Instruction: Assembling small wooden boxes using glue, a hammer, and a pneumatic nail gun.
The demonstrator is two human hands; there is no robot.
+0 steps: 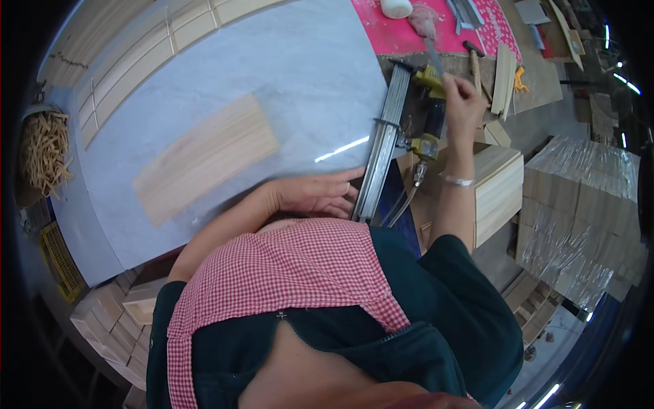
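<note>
My right hand (pixel 464 102) is closed at the right of the table, its fingers round the end of a thin grey blade-like strip (pixel 433 57). The strip points away from me toward a crumpled pinkish clump (pixel 424 20); its exact kind is unclear. My left hand (pixel 319 194) lies near the table's front edge, fingers stretched toward a long silver metal rail (pixel 383 146), apparently holding nothing. A pale wooden board (pixel 208 160) rests flat on the grey-white tabletop (pixel 300 82). Just left of my right wrist lies a yellow and black air tool (pixel 430 112) with a hose fitting.
Bundled wooden slats (pixel 170 44) line the table's far left side. A bin of thin wood strips (pixel 46 153) stands at the left. Right are a hammer (pixel 475 61), a box of boards (pixel 497 198) and a plastic-wrapped stack (pixel 579 211). A pink sheet (pixel 375 27) lies far off.
</note>
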